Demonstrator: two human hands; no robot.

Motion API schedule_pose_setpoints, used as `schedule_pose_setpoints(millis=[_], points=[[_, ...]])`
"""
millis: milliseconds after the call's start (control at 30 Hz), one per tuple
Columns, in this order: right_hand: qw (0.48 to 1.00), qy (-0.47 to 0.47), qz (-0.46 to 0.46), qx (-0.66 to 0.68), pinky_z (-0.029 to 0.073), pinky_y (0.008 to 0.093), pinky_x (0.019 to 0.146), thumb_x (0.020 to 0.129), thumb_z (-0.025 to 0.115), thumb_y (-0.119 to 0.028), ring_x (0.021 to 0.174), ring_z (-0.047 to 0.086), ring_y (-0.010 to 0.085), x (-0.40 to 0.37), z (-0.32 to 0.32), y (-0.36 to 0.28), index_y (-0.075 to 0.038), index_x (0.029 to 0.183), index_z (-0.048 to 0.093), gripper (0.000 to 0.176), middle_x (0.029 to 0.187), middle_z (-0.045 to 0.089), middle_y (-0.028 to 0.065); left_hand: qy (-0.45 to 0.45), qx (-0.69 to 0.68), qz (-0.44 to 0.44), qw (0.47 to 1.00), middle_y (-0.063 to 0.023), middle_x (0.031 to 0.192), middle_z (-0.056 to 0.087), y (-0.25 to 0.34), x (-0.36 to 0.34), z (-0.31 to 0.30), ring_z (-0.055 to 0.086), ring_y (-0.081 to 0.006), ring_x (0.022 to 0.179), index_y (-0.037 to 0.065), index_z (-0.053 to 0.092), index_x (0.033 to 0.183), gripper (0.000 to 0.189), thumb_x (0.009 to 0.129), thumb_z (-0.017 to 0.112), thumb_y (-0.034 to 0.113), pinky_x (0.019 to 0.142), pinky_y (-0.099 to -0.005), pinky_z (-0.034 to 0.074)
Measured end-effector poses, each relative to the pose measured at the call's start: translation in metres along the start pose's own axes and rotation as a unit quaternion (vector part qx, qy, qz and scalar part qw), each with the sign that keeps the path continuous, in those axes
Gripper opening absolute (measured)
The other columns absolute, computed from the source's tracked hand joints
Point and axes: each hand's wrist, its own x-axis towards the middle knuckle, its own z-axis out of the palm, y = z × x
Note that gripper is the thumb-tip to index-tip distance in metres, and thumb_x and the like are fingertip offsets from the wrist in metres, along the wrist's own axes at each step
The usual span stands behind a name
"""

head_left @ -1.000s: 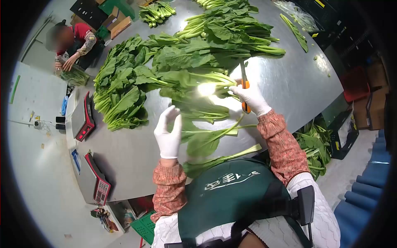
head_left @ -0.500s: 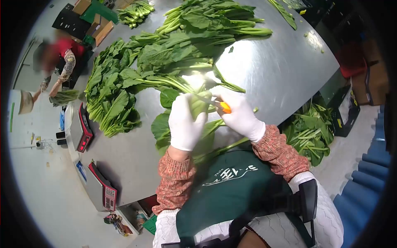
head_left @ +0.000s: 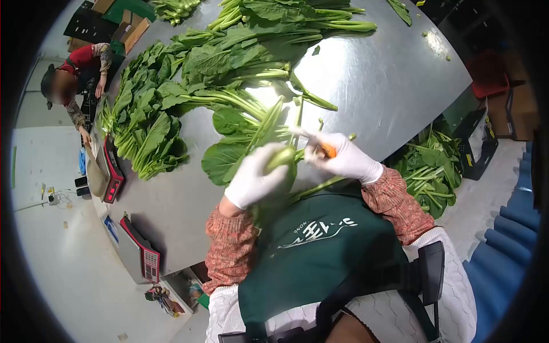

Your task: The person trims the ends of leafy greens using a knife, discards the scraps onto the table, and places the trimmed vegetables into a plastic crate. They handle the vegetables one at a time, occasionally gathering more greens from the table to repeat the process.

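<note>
My left hand (head_left: 254,177), in a white glove, is wrapped around a leafy green vegetable (head_left: 281,160), its pale cut end toward the right. To its right, my gloved right hand (head_left: 346,159) grips a small knife (head_left: 328,150) by its orange handle. The blade is blurred and points up and left, above the vegetable's end. Loose stalks and round leaves (head_left: 220,163) lie on the metal table just beyond my left hand. Some leaves under my left hand are smeared by motion.
Large heaps of leafy greens (head_left: 223,63) cover the far side of the metal table (head_left: 400,74). Two red scales (head_left: 150,264) stand along the left edge, where a co-worker (head_left: 86,66) leans in. A crate of greens (head_left: 429,177) sits low on the right.
My left hand has moved left and slightly down with the vegetable. My right hand has drawn right with the knife, widening the gap between them. The co-worker has shifted toward the table.
</note>
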Motion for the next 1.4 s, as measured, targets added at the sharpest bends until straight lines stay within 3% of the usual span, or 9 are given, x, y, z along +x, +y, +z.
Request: schedule_pose_setpoints(millis=[167,367,400,667,867,967,1167,1267,1400], points=[[0.992,-0.022,-0.064,-0.103,0.051,0.0266,0.075,0.086,0.067,0.002,0.084,0.062,0.0069,0.001,0.008,0.022,-0.001,0.112,0.065,0.026,0.093,0.068,0.0060,-0.073,0.062,0.062,0.993,-0.0201,0.111,0.064,-0.014,-0.002,0.026,0.063,-0.0350,0.098,0.002,0.056,0.125,0.047,0.082,0.068,0.015,0.089,-0.0388,0.050],[0.971,-0.001,0.083,-0.224,0.052,0.0302,0.061,0.089,0.066,-0.009,0.063,0.065,0.0143,0.002,-0.002,0.052,-0.001,0.098,0.065,0.012,0.073,0.066,0.0083,0.054,0.259,0.013,0.964,-0.0199,0.108,0.067,-0.032,-0.033,0.016,0.064,-0.0362,0.097,0.004,0.058,0.125,0.052,0.075,0.068,0.011,0.085,-0.0424,0.051],[0.931,-0.040,0.185,-0.313,0.053,0.0368,0.068,0.087,0.066,-0.024,0.074,0.068,0.0300,0.006,-0.014,0.045,-0.004,0.093,0.065,0.021,0.077,0.068,0.0144,0.056,0.237,-0.033,0.969,-0.0187,0.099,0.069,-0.025,-0.044,0.004,0.066,-0.0355,0.091,0.008,0.060,0.124,0.049,0.075,0.068,0.011,0.079,-0.0428,0.053],[0.882,0.165,0.004,-0.441,0.054,0.0407,0.069,0.083,0.063,-0.016,0.077,0.068,0.0294,0.099,-0.049,0.065,-0.022,0.108,0.070,0.027,0.097,0.069,0.0113,0.268,0.164,-0.078,0.946,-0.0131,0.080,0.068,-0.030,-0.070,-0.017,0.065,-0.0203,0.070,0.006,0.067,0.104,0.025,0.080,0.072,0.007,0.068,-0.0296,0.052],[0.820,0.002,-0.039,-0.571,0.049,0.0417,0.085,0.080,0.069,-0.021,0.099,0.060,0.0319,0.150,-0.049,0.070,-0.010,0.102,0.072,0.025,0.090,0.061,0.0124,0.315,0.223,-0.021,0.922,-0.0115,0.077,0.066,-0.021,-0.063,-0.016,0.063,-0.0213,0.066,0.005,0.066,0.100,0.020,0.081,0.073,0.003,0.067,-0.0289,0.050],[0.944,0.028,0.006,-0.330,0.049,0.0392,0.081,0.081,0.072,-0.027,0.092,0.060,0.0289,0.132,-0.042,0.049,-0.008,0.096,0.073,0.025,0.086,0.061,0.0131,0.344,0.271,0.011,0.899,-0.0123,0.082,0.067,-0.030,-0.065,-0.021,0.065,-0.0265,0.070,0.005,0.067,0.099,0.021,0.079,0.073,0.002,0.069,-0.0315,0.052],[0.988,0.006,0.114,-0.108,0.033,0.0209,0.045,0.086,0.071,-0.022,0.050,0.042,0.0020,0.078,0.005,-0.046,-0.002,0.095,0.070,0.022,0.067,0.056,-0.0027,0.332,0.374,0.156,0.852,-0.0093,0.107,0.066,0.013,-0.010,-0.003,0.062,-0.0295,0.090,0.008,0.068,0.113,0.047,0.067,0.074,0.000,0.077,-0.0373,0.051],[0.991,0.011,0.093,0.093,0.040,0.0237,0.056,0.091,0.068,-0.021,0.058,0.050,0.0062,0.057,0.006,-0.041,0.001,0.101,0.067,0.024,0.070,0.061,0.0005,0.324,0.346,0.182,0.862,-0.0087,0.099,0.068,0.008,-0.001,0.000,0.062,-0.0282,0.085,0.007,0.068,0.110,0.045,0.065,0.075,0.001,0.074,-0.0362,0.051],[0.976,0.162,-0.043,-0.139,0.054,0.0301,0.072,0.088,0.067,-0.015,0.077,0.069,0.0161,0.046,0.018,-0.004,-0.002,0.106,0.066,0.022,0.084,0.071,0.0105,0.321,0.246,0.147,0.902,-0.0086,0.090,0.067,-0.004,-0.002,0.001,0.060,-0.0279,0.081,0.007,0.068,0.107,0.040,0.069,0.076,0.000,0.074,-0.0358,0.050]])
